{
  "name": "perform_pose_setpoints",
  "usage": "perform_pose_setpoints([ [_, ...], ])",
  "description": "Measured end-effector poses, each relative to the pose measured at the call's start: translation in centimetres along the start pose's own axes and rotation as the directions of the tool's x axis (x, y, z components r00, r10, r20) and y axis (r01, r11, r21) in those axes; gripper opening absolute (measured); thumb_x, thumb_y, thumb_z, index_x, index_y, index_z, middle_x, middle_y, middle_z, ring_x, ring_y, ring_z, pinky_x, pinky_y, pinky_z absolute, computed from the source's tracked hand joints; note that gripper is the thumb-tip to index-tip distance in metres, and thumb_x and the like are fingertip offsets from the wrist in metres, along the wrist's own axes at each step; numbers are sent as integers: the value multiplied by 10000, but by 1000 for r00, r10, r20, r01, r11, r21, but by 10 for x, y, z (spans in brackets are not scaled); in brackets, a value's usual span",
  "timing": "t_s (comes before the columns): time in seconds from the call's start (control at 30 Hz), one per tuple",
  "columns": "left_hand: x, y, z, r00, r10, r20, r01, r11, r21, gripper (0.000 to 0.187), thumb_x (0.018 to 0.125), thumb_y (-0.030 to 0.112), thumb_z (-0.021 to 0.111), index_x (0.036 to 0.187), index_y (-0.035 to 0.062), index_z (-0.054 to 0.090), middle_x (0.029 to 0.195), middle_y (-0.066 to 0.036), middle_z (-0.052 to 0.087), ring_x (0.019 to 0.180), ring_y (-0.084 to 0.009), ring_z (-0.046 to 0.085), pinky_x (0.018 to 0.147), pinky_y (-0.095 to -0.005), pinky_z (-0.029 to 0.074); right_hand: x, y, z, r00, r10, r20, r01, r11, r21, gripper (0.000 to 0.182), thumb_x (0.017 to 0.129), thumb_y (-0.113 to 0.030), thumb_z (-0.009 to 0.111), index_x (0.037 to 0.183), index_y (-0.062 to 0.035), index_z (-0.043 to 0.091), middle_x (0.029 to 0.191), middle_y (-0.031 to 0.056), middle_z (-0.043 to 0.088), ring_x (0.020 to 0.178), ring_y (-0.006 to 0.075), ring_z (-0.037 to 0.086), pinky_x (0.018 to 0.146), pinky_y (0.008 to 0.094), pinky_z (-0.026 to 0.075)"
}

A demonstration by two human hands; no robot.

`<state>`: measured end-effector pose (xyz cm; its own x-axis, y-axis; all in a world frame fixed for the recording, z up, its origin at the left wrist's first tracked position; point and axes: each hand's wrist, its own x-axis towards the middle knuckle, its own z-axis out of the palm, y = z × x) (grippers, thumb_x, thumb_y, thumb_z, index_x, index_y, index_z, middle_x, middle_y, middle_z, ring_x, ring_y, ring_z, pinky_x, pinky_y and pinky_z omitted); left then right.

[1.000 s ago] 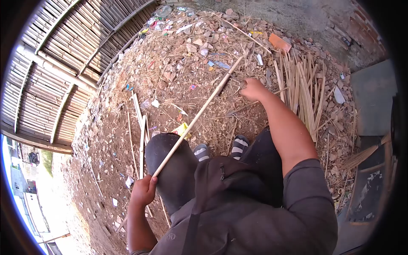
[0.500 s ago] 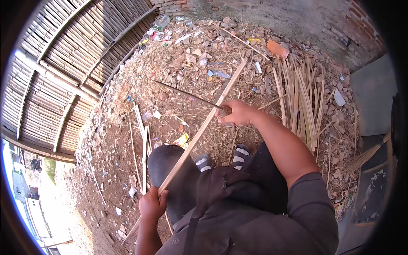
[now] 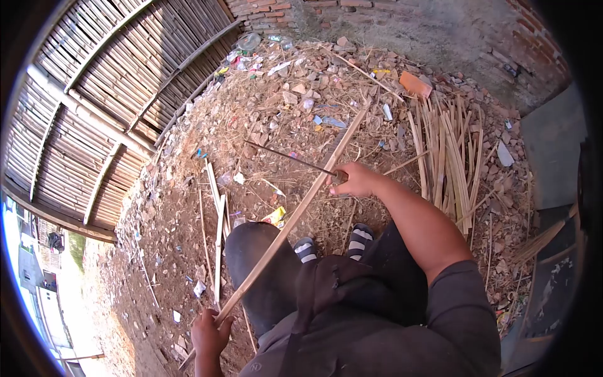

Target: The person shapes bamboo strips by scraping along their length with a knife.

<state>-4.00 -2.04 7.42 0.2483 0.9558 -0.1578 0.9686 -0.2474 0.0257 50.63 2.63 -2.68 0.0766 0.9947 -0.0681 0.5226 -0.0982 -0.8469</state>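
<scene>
Head view: a brown, slatted bamboo wall (image 3: pixel 119 94) stands at left, and a heap of pale, flat bamboo strips (image 3: pixel 449 151) lies at far right. One long, pale, straight strip (image 3: pixel 301 207) slants from near left to far centre, over the left leg (image 3: pixel 248 245). A thin, dark, straight blade (image 3: pixel 286 155) crosses it; whether they touch, I cannot tell. The right hand (image 3: pixel 356 180) grips the blade's right end; the left hand (image 3: pixel 210 334) curls around the strip's near part. A flat orange slab (image 3: pixel 414 84) lies far right, a small yellow packet (image 3: pixel 274 217) just left of the strip.
</scene>
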Motion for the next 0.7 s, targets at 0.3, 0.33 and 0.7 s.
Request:
perform_pose_setpoints([
  [0.3, 8, 32, 33, 999, 50, 14, -45, 965, -259, 451, 925, 455, 688, 779, 45, 568, 666, -205, 622, 654, -438, 646, 573, -535, 460, -17, -48, -7, 999, -37, 31, 47, 875, -481, 307, 762, -306, 746, 1027, -154, 714, 880, 152, 717, 867, 367, 698, 762, 480, 550],
  [0.33, 13, 37, 32, 998, 60, -12, -61, 964, -259, 448, 939, 447, 671, 777, 43, 568, 669, -206, 623, 659, -440, 646, 576, -537, 462, -19, -52, -2, 997, -28, 71, 61, 853, -518, 273, 756, -289, 740, 997, -164, 709, 851, 142, 715, 845, 370, 697, 749, 489, 547],
  [0.7, 37, 37, 54, 980, 181, -87, -196, 955, -220, 366, 1017, 370, 562, 865, 37, 561, 711, -233, 633, 677, -480, 629, 604, -579, 471, 0, -29, 17, 996, -85, -12, 73, 907, -414, 202, 747, -259, 735, 855, -119, 638, 766, 135, 671, 780, 389, 680, 693, 514, 527],
])
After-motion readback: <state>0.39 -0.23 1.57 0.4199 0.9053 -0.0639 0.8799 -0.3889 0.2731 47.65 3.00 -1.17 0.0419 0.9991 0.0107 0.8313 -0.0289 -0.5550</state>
